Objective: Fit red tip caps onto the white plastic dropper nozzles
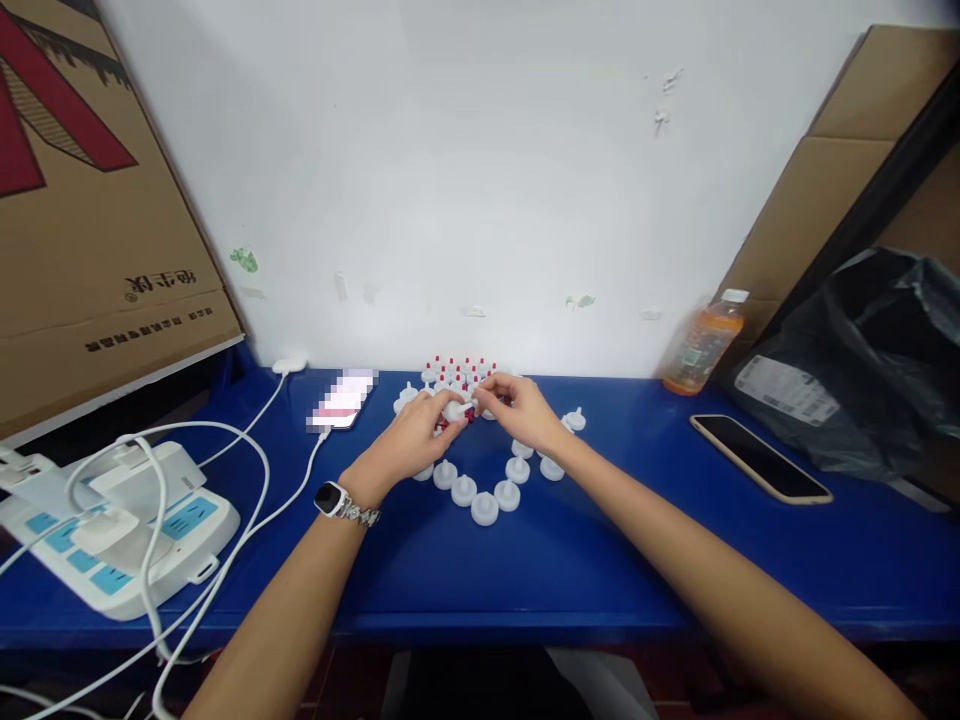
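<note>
My left grip (422, 430) is closed on a white cap (456, 410), thumb and fingers at its sides. My right grip (520, 412) is pinched narrow at its spout; whether a smaller piece sits between those fingertips, I cannot tell. If I pressed at a slant, I judge the cap could twist out of my left fingers. Small red pieces (470, 415) lie close under my grips; a brush of a knuckle could scatter them. Just beyond, red-tipped caps (451, 374) stand packed, so reaching too far might topple several. Nearer me, a curved row of bare caps (485, 508) stands on the bench (600, 570); a dropped wrist could sweep some out of line.
</note>
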{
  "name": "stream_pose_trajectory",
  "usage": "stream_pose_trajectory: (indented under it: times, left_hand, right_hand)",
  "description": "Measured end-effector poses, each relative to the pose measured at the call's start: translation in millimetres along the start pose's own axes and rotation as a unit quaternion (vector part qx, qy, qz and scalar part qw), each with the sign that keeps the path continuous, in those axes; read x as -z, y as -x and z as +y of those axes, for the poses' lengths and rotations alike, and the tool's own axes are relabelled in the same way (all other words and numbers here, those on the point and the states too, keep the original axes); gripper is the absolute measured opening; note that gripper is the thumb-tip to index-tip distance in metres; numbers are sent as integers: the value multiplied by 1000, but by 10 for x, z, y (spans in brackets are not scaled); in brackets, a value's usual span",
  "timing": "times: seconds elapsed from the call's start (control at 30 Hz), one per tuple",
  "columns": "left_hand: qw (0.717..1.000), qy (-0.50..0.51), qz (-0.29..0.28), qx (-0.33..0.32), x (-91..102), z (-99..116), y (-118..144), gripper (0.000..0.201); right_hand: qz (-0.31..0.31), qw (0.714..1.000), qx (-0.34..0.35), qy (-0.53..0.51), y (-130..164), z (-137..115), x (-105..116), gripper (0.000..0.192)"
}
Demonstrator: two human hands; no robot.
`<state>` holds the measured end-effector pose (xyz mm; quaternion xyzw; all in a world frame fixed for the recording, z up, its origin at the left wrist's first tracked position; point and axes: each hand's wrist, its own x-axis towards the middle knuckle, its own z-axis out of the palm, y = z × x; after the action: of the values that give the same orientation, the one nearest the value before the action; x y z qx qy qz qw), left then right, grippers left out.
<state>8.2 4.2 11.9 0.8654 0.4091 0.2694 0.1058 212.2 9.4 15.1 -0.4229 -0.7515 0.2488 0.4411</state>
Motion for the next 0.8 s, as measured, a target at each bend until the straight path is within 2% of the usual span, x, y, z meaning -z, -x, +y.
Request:
stream_pose_trajectory:
  times: [0.1,0.2,0.3,0.4,0.63,0.73,0.8]
  left_hand:
    - [999,-37,28,9,10,-87,4,33]
    - [998,-56,36,17,20,-156,15,34]
    - [998,-48,33,15,26,-178,20,36]
    - [999,-45,25,9,29,-165,14,35]
    - [999,-37,25,-9,30,-134,6,31]
    - [999,-37,21,-8,32,-121,4,32]
    - [999,-34,15,-9,30,-112,-4,33]
  right_hand:
    - [-47,987,36,152,-77,115,1,12]
    - [-113,949,76,285,-145,187,-27,6]
    - [-145,923,94,345,-186,193,-91,4]
    - [-157,912,100,364,-205,185,-148,4]
    - [-152,918,87,356,-163,175,-132,9]
    - [-113,942,75,308,-107,130,-82,6]
    - [-75,966,60,240,-63,87,-43,2]
